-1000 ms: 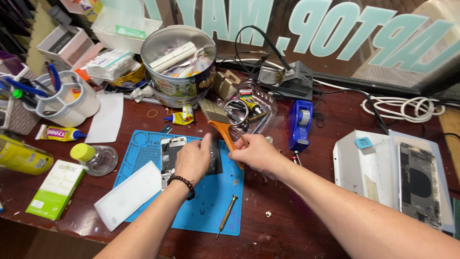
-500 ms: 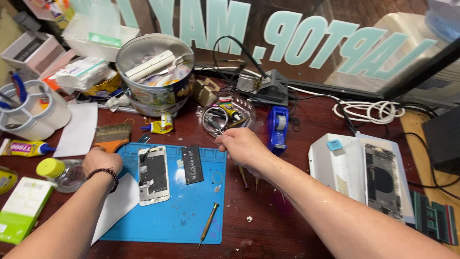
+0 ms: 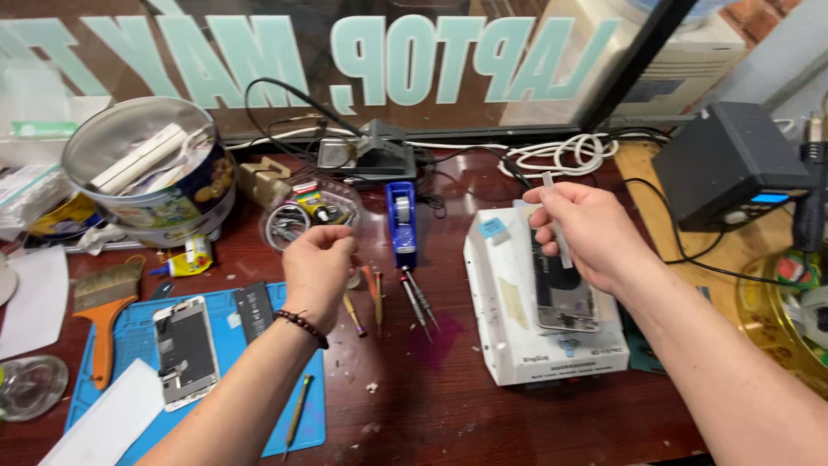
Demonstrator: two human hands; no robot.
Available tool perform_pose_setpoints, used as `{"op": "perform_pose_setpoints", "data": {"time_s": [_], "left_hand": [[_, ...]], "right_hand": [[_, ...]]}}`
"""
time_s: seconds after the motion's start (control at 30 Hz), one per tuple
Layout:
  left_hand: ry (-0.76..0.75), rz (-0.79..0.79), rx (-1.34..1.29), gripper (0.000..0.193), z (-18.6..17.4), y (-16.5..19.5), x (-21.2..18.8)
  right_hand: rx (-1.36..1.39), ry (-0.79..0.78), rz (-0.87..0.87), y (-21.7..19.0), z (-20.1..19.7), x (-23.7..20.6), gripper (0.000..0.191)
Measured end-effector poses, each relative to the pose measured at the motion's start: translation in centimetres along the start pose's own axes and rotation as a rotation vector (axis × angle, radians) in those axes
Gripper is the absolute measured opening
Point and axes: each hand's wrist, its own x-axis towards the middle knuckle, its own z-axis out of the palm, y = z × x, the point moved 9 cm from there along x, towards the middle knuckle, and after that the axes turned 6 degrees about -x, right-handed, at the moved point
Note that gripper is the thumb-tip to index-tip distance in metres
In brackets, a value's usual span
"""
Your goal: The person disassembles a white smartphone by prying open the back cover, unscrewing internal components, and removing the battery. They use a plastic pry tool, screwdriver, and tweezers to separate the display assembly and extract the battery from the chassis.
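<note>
The right hand is closed on a thin pale strip, pinched upright between thumb and fingers, above the white heating pad at about 3 o'clock on the worktop. A phone shell lies on that pad, just under the hand. The left hand hovers near the centre, fingers curled narrow; whether it grips anything is hard to tell. Just at its 3 o'clock lie screwdrivers, and a blue tape dispenser stands at its 1 o'clock. At 8 o'clock a blue mat carries an opened phone and a battery; a brush lies at its left edge.
</note>
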Motion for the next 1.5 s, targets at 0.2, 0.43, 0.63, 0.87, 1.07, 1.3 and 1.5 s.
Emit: {"op": "perform_pose_setpoints", "data": {"time_s": [0.2, 0.43, 0.63, 0.87, 1.07, 1.3, 1.5], "left_hand": [[-0.344, -0.137, -0.064, 0.012, 14.9, 0.9, -6.9], [-0.351, -0.332, 0.210, 0.020, 19.8, -2.3, -9.8], [-0.249, -0.348, 0.147, 0.019, 19.0, -2.9, -9.7], [-0.272, -0.390, 0.152, 0.010, 18.8, -2.7, -10.1], [-0.315, -0.450, 0.236, 0.012, 19.1, -3.0, -10.7], [-0.386, -0.372, 0.225, 0.014, 20.2, -1.8, -11.1], [-0.464, -0.546, 0.021, 0.010, 20.5, -2.4, -11.6]], "right_hand": [[-0.204, 0.067, 0.141, 5.3, -8.1, 0.1, 0.021], [-0.243, -0.057, 0.101, 8.4, -6.9, -2.0, 0.018], [-0.358, -0.016, 0.060, 7.1, -6.2, -3.0, 0.012], [-0.398, 0.005, 0.059, 6.6, -6.2, -3.2, 0.011], [-0.459, 0.035, 0.099, 6.7, -6.2, -3.3, 0.013], [-0.463, 0.047, 0.130, 6.9, -6.3, -3.6, 0.011], [-0.314, 0.020, 0.112, 7.5, -6.4, -3.7, 0.017]]}}
